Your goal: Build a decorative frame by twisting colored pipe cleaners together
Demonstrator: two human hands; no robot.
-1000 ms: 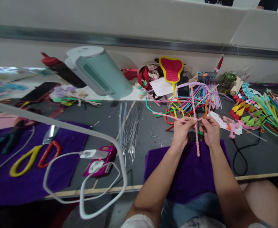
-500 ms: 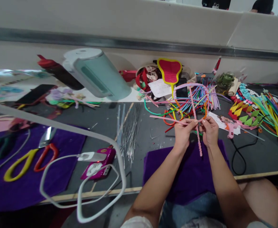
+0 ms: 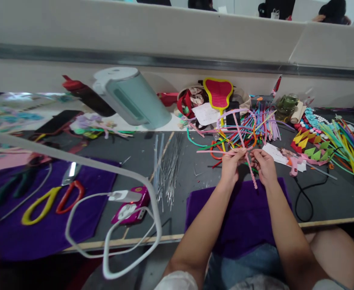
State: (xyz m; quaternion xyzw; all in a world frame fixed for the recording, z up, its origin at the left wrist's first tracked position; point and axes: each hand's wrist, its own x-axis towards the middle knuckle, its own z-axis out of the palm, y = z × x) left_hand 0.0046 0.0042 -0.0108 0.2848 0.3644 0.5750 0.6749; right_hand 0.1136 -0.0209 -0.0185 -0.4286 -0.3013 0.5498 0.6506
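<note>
Cluttered grey worktop [image 3: 340,197] below a pale partition [image 3: 153,44], purple cloth [image 3: 243,217] over its edge, left hand [image 3: 230,167] pinching pink pipe cleaners [image 3: 251,171], right hand [image 3: 266,167], grip unclear.

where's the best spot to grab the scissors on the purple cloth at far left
Probably by the yellow handle and red handle, coming from the table's near edge: the scissors' loops splay toward it, and the blades point away.

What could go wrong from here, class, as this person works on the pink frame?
The pink frame might bend or slip, since the left hand only pinches it. Its lavender loop could snag on the coloured stems behind it. The right forearm might catch the black cord looped beside it.
</note>
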